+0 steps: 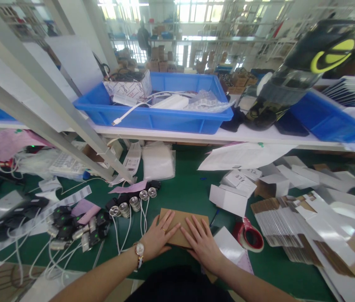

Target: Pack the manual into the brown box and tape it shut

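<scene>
A flat brown cardboard box lies on the green bench top, close to my body. My left hand rests on its left part with the fingers stretched out; a watch is on that wrist. On the right part of the box lies my right hand, palm down and fingers spread. Both hands press on the cardboard without gripping it. A white sheet lies just right of my right hand. Left of the box stand several silver cylindrical parts with black ends and white cables.
Red tape and stacked flattened cartons lie on the right, with small white boxes behind. More cabled black parts crowd the left. A shelf above holds a blue tray and a dark bottle.
</scene>
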`<state>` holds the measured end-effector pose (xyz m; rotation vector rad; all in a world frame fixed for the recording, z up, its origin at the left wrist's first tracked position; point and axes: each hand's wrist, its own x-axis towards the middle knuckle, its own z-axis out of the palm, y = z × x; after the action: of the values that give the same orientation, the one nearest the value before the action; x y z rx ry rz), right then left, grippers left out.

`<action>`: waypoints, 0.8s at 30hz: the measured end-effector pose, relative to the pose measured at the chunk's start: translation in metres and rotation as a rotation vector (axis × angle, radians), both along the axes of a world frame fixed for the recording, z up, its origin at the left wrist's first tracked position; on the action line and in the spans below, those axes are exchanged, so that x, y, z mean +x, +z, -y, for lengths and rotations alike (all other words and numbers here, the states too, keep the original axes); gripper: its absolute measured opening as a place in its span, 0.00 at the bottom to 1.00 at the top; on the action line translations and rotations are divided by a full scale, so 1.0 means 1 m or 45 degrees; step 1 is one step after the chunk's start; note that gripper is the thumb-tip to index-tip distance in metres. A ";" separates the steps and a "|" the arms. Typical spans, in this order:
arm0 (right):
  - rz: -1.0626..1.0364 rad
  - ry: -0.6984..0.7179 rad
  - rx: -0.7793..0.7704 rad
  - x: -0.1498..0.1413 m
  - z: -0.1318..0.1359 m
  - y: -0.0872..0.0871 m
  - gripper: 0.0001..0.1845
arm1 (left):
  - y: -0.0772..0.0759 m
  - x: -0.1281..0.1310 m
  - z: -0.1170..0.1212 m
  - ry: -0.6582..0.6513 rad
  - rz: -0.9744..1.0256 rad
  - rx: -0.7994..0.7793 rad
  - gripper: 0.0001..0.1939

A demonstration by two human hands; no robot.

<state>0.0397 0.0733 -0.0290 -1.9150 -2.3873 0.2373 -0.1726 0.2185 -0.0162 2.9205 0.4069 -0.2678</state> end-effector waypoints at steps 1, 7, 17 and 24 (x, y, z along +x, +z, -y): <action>-0.010 0.022 -0.034 0.005 -0.001 0.003 0.57 | 0.002 0.003 0.000 0.003 0.009 -0.006 0.55; -0.045 -0.074 -0.167 0.036 -0.003 0.020 0.62 | 0.015 0.028 -0.005 0.089 0.006 -0.070 0.61; 0.011 -0.006 0.026 0.033 0.005 0.010 0.57 | 0.014 0.027 -0.003 0.060 0.007 -0.088 0.60; 0.001 -0.065 0.057 0.019 0.012 -0.003 0.52 | 0.003 0.024 -0.003 0.047 0.053 -0.063 0.58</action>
<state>0.0590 0.0613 -0.0322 -1.9536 -2.3200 0.1787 -0.1488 0.2217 -0.0133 2.8619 0.4404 -0.2091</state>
